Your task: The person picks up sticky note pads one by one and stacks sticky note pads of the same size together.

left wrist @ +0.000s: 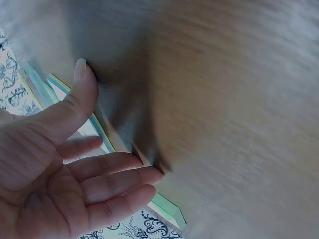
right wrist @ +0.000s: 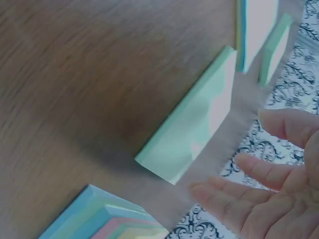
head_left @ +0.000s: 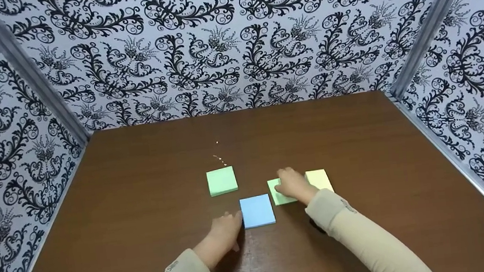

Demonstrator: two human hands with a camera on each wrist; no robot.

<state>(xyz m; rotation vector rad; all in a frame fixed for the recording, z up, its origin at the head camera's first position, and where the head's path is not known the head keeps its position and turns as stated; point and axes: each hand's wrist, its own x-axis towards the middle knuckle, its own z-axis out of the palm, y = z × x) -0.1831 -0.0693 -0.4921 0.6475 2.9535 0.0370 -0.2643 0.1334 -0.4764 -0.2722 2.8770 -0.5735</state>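
A blue sticky note pad [head_left: 257,211] lies flat on the table in the middle of the head view. My left hand [head_left: 224,232] is at its left edge, fingers loosely bent and thumb apart; whether a fingertip touches the pad I cannot tell. Over a green sticky note pad [head_left: 280,198] is my right hand [head_left: 293,185], hiding part of it. In the right wrist view this pad [right wrist: 194,119] lies on the table, with the relaxed fingers [right wrist: 224,199] apart from it. Neither palm holds anything.
Another green sticky note pad [head_left: 222,181] lies farther back on the left. A yellow-topped pad [head_left: 319,181], layered in several colours at its side, sits right of my right hand. Small pale specks [head_left: 220,159] mark the brown table [head_left: 151,158]. Patterned walls [head_left: 215,45] enclose it.
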